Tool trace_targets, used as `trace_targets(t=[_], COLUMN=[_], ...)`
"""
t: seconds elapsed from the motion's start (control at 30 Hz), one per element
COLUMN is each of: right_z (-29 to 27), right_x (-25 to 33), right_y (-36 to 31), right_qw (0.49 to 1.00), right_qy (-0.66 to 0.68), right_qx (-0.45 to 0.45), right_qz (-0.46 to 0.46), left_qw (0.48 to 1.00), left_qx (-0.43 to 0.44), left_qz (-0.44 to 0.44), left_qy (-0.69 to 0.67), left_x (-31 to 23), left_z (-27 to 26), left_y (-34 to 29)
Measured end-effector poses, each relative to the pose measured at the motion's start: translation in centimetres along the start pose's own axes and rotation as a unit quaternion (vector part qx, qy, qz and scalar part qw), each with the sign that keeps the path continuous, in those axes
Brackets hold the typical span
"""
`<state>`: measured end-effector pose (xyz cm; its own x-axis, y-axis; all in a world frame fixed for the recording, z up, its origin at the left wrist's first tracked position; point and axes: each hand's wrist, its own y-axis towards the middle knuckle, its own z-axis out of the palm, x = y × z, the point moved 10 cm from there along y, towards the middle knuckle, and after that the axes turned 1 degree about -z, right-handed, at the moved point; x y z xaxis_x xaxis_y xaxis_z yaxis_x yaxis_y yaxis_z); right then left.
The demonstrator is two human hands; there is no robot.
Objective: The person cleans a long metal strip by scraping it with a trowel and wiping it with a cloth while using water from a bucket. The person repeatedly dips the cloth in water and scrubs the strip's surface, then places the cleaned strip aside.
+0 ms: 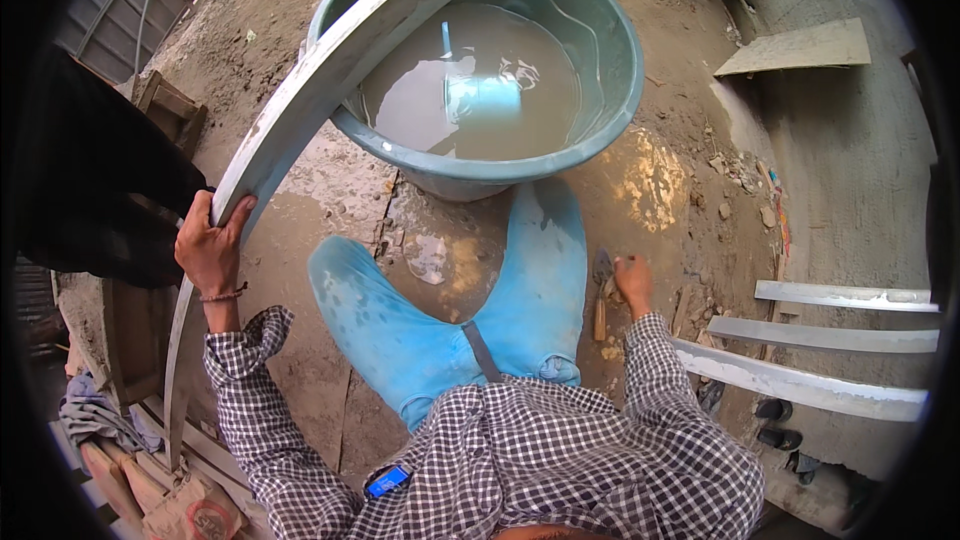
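Observation:
My left hand [212, 245] grips a long, wet grey metal bar [300, 105] by its edge. This bar slants up across the left rim of a large green plastic tub [625, 70], passing over it. Murky grey-brown water [400, 105] fills part of the tub, and a light blue object [480, 98] shows at its surface; whether it is a thing or a reflection, I cannot make out. My right hand [633, 282] is closed at the blade of a small trowel [601, 315], whose wooden handle points back towards me. Its fingertips are partly hidden.
Several pale metal bars [825, 333] lie at the right. Dark slippers [780, 437] are near them. A flat board [800, 47] juts out by the right wall. Wooden pieces [120, 335] and a grey cloth [105, 415] are at the left. Wet, muddy ground surrounds the tub.

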<state>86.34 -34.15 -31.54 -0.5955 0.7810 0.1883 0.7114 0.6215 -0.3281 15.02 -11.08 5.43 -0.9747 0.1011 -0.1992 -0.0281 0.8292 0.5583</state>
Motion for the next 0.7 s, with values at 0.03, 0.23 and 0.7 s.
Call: trace_targets(t=[0.03,0.23,0.7], right_z=[-7.3,-35.3,-5.0], right_x=[3.8,36.6,56.7], right_y=[-0.1,-9.4,-3.9], right_qw=[0.991,0.812,0.594], right_qy=[0.002,-0.126,-0.397], right_qx=[-0.123,-0.271,0.087], right_qz=[-0.05,-0.501,-0.694], left_qw=[1.0,1.0,0.998], left_qx=[0.0,0.011,0.004], left_qz=[-0.005,0.008,0.015], left_qy=[-0.003,0.019,0.055], left_x=[0.1,0.3,-0.1], left_z=[0.2,0.5,0.0], left_y=[0.1,0.7,0.2])
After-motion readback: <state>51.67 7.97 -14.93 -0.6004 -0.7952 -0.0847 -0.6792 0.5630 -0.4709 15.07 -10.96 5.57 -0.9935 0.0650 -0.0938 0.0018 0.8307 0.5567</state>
